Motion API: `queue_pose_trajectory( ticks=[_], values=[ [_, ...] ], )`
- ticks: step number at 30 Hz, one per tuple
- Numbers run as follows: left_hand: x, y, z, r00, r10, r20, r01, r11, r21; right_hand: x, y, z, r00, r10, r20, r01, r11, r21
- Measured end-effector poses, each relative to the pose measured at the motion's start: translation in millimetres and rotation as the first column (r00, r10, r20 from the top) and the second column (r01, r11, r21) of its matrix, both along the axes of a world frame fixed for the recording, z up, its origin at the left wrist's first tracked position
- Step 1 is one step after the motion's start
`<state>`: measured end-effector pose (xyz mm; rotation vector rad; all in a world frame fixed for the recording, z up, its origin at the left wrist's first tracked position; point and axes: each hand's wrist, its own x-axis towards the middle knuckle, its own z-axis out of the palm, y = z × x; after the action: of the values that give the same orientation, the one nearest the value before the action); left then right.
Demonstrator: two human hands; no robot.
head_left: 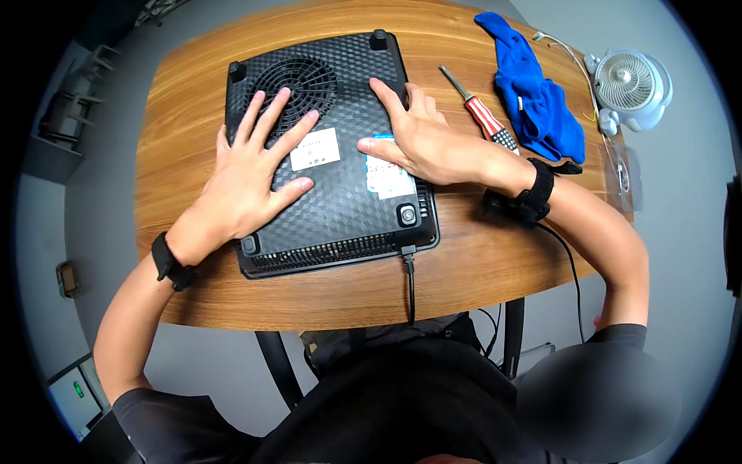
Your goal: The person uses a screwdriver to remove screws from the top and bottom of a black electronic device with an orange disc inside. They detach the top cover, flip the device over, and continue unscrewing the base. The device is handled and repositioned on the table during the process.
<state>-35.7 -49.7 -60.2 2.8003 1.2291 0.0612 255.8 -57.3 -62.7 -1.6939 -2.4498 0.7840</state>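
An induction cooker (332, 209) lies bottom side up on the wooden table, its black patterned underside facing me. Its round fan grille (321, 77), rubber feet and two labels show. My left hand (251, 166) rests on its left part, fingers spread, the tips reaching the grille. At the right side, my right hand (421, 139) touches the underside with thumb and index finger apart, the thumb by the blue-and-white label (389, 176). Its other fingers lie over the cooker's right edge, and their tips are partly hidden. Neither hand grips anything.
A black power cord (410, 282) runs from the cooker's near edge over the table's front. Beyond my right forearm lie a screwdriver (485, 116) with a striped handle and a crumpled blue cloth (537, 100). A small white fan (627, 83) stands at the right, beside a white cable.
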Motion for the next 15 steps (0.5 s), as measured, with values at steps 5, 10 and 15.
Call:
queue_pose_trajectory(
  ticks=[5, 10, 15],
  values=[
    [-2.4, 1.8, -6.2, 0.999, -0.003, 0.054, 0.002, 1.000, 0.031, -2.6, -4.2, -10.8, 0.997, -0.033, -0.064, 0.039, 0.994, 0.102],
    [-1.6, 1.8, -5.6, 0.999, 0.024, 0.042, -0.025, 0.999, 0.025, -6.8, -10.1, -18.1, 0.994, -0.063, -0.085, 0.075, 0.985, 0.153],
    [-5.5, 3.3, -10.7, 0.998, -0.004, 0.063, -0.001, 0.998, 0.070, 7.5, -31.6, 2.3, 0.977, 0.120, -0.176, -0.120, 0.993, 0.013]
  ],
)
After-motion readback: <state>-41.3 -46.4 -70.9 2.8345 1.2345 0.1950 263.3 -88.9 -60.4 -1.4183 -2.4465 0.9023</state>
